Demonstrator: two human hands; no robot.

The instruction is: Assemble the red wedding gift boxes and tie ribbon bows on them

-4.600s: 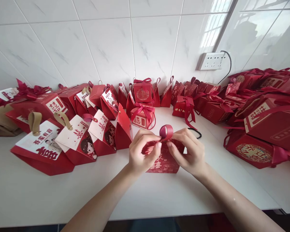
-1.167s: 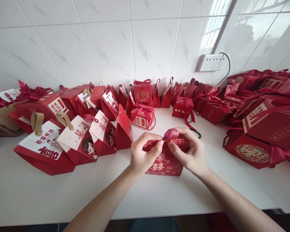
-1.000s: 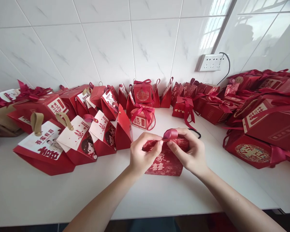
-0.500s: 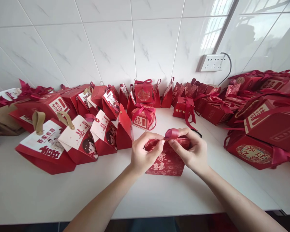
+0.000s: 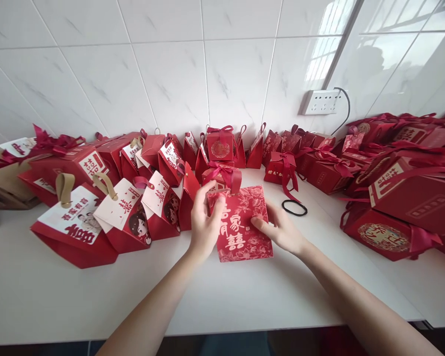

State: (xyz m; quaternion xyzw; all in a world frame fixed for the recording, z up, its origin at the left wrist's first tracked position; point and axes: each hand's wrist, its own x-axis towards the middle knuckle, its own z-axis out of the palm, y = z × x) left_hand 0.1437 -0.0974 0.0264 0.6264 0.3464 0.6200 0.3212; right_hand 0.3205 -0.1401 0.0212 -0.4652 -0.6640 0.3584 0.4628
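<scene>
Between my hands is a red gift box (image 5: 246,242) with pink flowers and pale characters on its front, its printed face turned toward me. A ribbon loop (image 5: 236,181) stands at its top edge. My left hand (image 5: 204,217) grips the upper left side, thumb on the front and fingers behind. My right hand (image 5: 282,230) holds the right side, its thumb pressed on the printed face and its other fingers hidden behind. Just beyond it sits a small box with a ribbon bow (image 5: 222,174), partly covered.
Several triangular gift boxes (image 5: 79,227) stand on the white table (image 5: 207,306) at the left. Larger red boxes (image 5: 419,190) are stacked at the right. A black elastic band (image 5: 294,207) lies right of my hands. A power strip (image 5: 322,102) is fixed to the tiled wall.
Both hands have let go of the ribbon loop and now hold the gift box by its sides. The box has moved slightly left and up, its front now more visible.
</scene>
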